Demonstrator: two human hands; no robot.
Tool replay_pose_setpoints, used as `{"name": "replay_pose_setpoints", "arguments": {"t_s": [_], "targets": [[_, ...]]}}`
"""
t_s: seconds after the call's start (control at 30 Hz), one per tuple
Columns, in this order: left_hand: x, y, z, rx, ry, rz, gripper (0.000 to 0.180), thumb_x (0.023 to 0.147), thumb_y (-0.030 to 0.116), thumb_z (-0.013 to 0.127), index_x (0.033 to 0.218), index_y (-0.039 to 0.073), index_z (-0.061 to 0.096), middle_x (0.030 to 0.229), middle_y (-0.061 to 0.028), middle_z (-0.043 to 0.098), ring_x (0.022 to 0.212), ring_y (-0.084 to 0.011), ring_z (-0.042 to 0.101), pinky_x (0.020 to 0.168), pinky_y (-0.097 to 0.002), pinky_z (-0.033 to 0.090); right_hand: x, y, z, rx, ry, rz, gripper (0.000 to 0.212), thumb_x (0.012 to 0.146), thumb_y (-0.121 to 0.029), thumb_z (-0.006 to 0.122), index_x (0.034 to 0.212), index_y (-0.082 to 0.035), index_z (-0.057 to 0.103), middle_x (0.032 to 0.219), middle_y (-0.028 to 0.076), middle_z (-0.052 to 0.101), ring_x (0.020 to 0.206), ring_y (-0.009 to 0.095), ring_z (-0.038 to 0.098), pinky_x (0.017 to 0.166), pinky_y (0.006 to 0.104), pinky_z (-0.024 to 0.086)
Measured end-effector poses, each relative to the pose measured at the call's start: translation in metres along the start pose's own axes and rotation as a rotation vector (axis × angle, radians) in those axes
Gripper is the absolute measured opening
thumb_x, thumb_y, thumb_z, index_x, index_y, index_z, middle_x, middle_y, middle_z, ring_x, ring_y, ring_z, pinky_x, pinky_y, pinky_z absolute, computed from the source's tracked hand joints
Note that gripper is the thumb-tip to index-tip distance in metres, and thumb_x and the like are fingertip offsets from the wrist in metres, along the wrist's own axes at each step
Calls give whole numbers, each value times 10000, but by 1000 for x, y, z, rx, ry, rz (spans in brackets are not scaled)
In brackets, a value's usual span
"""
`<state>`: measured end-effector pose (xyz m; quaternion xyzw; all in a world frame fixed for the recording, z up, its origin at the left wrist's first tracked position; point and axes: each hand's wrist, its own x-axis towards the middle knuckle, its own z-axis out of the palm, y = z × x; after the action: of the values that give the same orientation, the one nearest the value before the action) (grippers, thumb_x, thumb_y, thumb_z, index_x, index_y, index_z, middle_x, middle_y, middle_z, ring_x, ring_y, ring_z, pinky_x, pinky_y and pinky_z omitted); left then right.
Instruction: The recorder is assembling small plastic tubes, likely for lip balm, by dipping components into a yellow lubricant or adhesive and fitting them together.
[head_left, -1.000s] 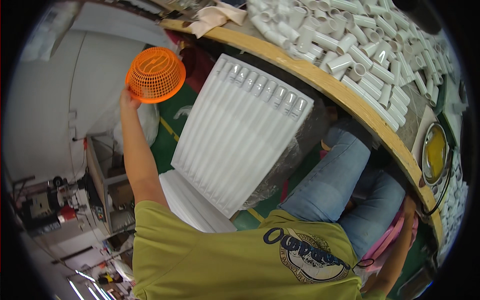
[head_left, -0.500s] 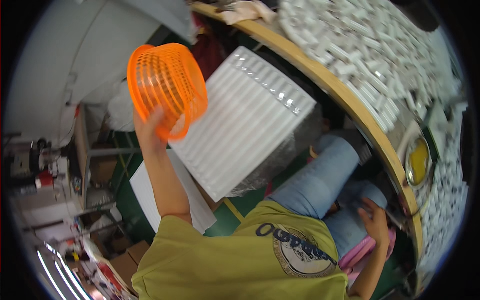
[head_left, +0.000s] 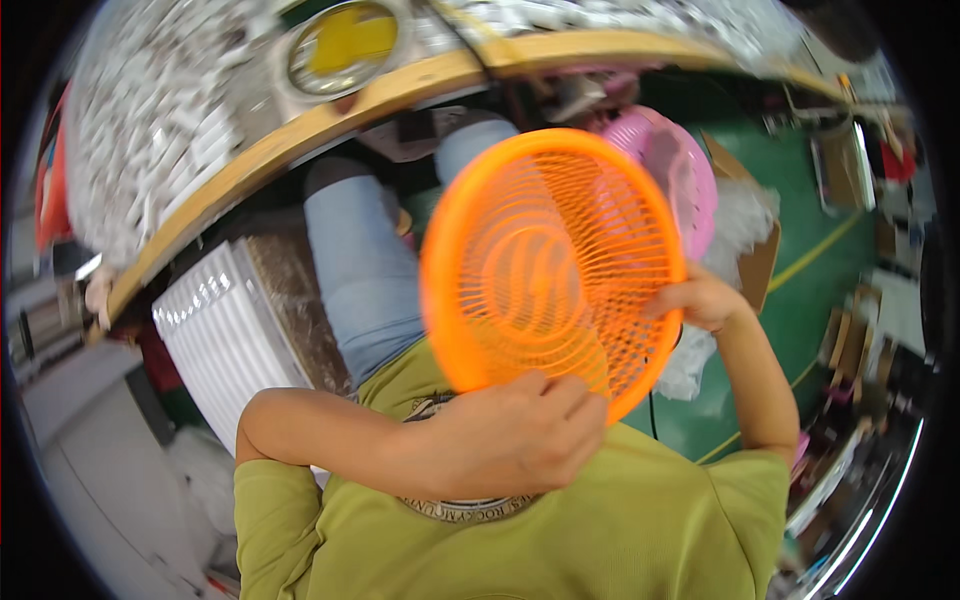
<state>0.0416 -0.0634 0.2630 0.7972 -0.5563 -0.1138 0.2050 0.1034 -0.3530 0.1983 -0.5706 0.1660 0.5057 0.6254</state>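
An orange plastic basket (head_left: 553, 150) with slotted walls is in front of my chest, tilted so that I look into its inside. Nothing shows lying in it. My left hand (head_left: 535, 430) reaches across my body and is closed on the near rim. On the right side of the basket, my right hand (head_left: 703, 300) grips the rim, its fingers over the edge. Just beyond that hand stands a pink plastic basket (head_left: 697, 205), partly hidden by the orange one.
Ahead curves a table with a wooden edge (head_left: 420, 76), heaped with small white pieces (head_left: 170, 120). A round metal dish (head_left: 345, 50) with yellow contents stands on it. At left is a ribbed white stack (head_left: 225, 330); at right, clear plastic wrap (head_left: 745, 220) and a cardboard box (head_left: 765, 262).
My view has turned to the right. My left hand has brought the orange basket from far left to my front, and my right hand has come off my leg onto its rim.
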Motion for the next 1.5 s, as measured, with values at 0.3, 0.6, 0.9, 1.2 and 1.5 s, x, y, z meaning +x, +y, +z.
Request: {"name": "replay_pose_setpoints", "arguments": {"t_s": [0.3,0.6,0.9,1.2,1.5], "targets": [[107,-65,73,-212,-393,71,137,710,117,578,791,22,636,826,-143,624,809,-291,600,705,-422,480,-162,303,-184,897,573,-913,526,831,-77,542,1336,-2,415,1300,170,507,1195,308,503,955,392,457],[224,-63,279,-703,-929,-73,666,797,321,650,1397,184,395,1468,-328,134,1353,-439,223,1089,-419,278,-21,381,-79,1155,668,-755,533,893,-258,542,1359,-42,399,1350,111,473,1222,288,456,1042,426,361],[230,-40,312,-521,-1187,-90,830,818,353,655,1464,155,174,1467,-290,187,1337,-404,282,1077,-383,296,-15,474,-81,1375,767,-782,446,911,-288,512,1283,-47,468,1239,119,540,1126,260,514,978,405,418],[234,-5,330,-869,-549,-340,354,796,333,623,974,32,672,926,-245,653,899,-392,635,811,-439,494,-50,435,-77,1420,458,-954,369,881,-214,550,1199,-30,526,1182,121,580,1086,254,553,948,379,449],[220,-36,273,-348,-1230,26,326,759,130,612,1049,-13,655,1106,-184,637,1022,-320,619,810,-399,501,-314,616,-203,1132,2275,-20,300,821,-16,523,1110,57,548,1070,153,603,987,299,598,860,416,524]]}}
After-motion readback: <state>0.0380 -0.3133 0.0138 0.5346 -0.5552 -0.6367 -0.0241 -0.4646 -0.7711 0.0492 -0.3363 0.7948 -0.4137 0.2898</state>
